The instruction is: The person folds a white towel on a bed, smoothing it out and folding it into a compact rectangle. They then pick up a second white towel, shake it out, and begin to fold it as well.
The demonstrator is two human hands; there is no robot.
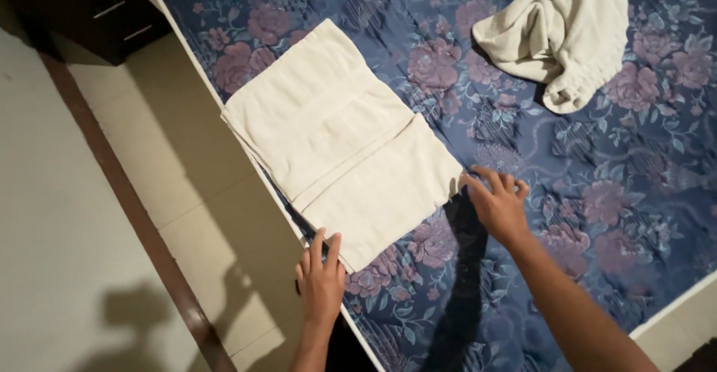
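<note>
Left hand (321,279) and right hand (499,206) are both showing bare: no gloves, rings, watch or bands visible. Both forearms are showing bare as well, with no sleeves reaching into view. Fingernails are looking short and unpainted. Nothing else of the person's body is appearing in frame.

A folded cream towel (340,144) lies at the edge of a bed (612,193) with a blue floral cover. The left hand (321,279) touches its near corner, the right hand (499,204) its far corner, fingers spread. A crumpled towel (564,32) lies well apart.
</note>
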